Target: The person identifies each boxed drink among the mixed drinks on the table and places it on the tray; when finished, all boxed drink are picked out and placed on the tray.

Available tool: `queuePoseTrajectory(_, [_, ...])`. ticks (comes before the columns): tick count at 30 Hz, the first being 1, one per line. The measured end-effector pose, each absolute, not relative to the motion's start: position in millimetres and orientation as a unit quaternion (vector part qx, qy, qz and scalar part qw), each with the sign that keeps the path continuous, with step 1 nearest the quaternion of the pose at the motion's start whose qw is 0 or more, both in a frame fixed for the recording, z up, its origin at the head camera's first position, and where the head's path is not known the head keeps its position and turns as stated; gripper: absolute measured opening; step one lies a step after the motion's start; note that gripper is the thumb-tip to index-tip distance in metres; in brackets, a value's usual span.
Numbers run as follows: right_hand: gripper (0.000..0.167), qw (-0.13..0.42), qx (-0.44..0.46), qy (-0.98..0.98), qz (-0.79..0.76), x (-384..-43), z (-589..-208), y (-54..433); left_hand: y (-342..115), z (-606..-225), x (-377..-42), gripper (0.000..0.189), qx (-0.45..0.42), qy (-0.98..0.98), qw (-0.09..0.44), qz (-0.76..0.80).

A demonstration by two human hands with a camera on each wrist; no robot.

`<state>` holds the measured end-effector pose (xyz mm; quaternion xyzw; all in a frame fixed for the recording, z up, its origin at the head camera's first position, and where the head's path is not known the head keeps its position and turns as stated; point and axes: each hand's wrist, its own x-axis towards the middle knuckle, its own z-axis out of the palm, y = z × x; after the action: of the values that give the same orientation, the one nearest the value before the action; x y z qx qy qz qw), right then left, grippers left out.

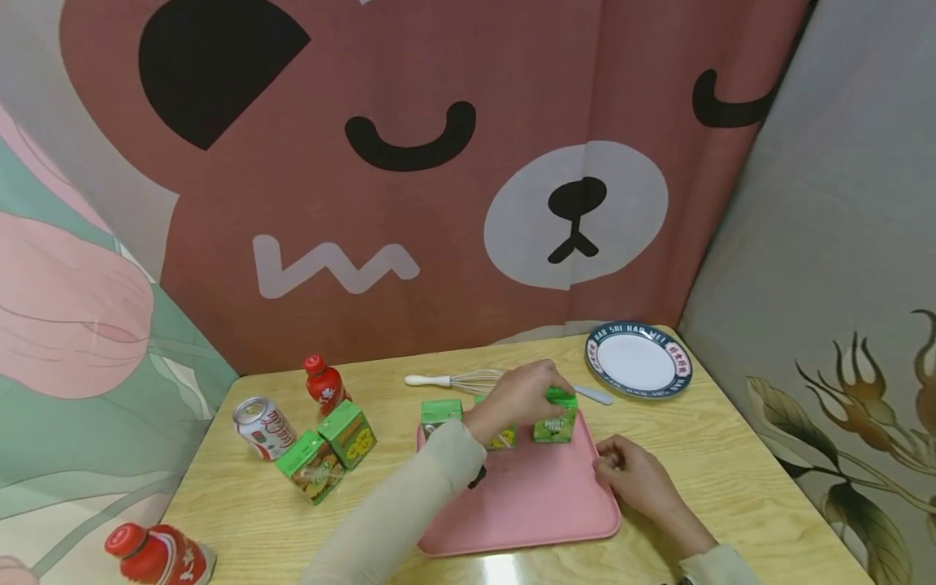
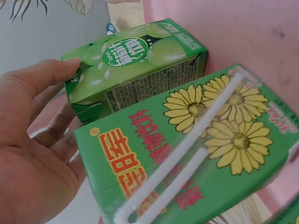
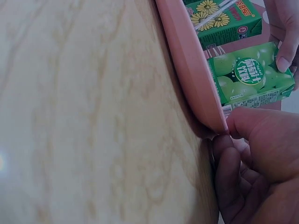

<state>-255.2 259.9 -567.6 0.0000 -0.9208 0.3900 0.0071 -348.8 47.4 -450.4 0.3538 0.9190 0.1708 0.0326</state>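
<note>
My left hand (image 1: 519, 398) grips the top end of a light green grape juice carton (image 1: 554, 426) standing at the far right of a pink tray (image 1: 537, 504). In the left wrist view, the thumb lies on one face of that carton (image 2: 135, 65), with fingers behind it. Close beside it is a green drink carton with yellow flowers (image 2: 224, 126) and a white straw, partly behind my left hand in the head view. Another green carton (image 1: 441, 410) stands at the tray's far left. My right hand (image 1: 636, 479) pinches the tray's right rim, seen closely in the right wrist view.
Left of the tray stand two green cartons (image 1: 313, 467), a Coca-Cola can (image 1: 263, 428) and a small red bottle (image 1: 326, 386). Another red bottle (image 1: 164, 556) is at the near left. Behind the tray lie a whisk (image 1: 468, 380) and a white-handled utensil (image 1: 594, 395); a plate (image 1: 638, 361) sits far right.
</note>
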Motion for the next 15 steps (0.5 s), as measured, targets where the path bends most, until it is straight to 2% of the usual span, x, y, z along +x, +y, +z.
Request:
queuePoseTrajectory(8, [0.023, 0.010, 0.001, -0.920, 0.391, -255.4, -566.3, 259.9, 43.1, -443.7, -341.3, 0.031, 0.346, 0.923, 0.034, 0.163])
queuePoseTrajectory(15, [0.022, 0.005, -0.003, -0.920, 0.392, -253.8, -564.7, 259.7, 5.6, -428.2, -325.6, 0.031, 0.356, 0.919, -0.025, 0.167])
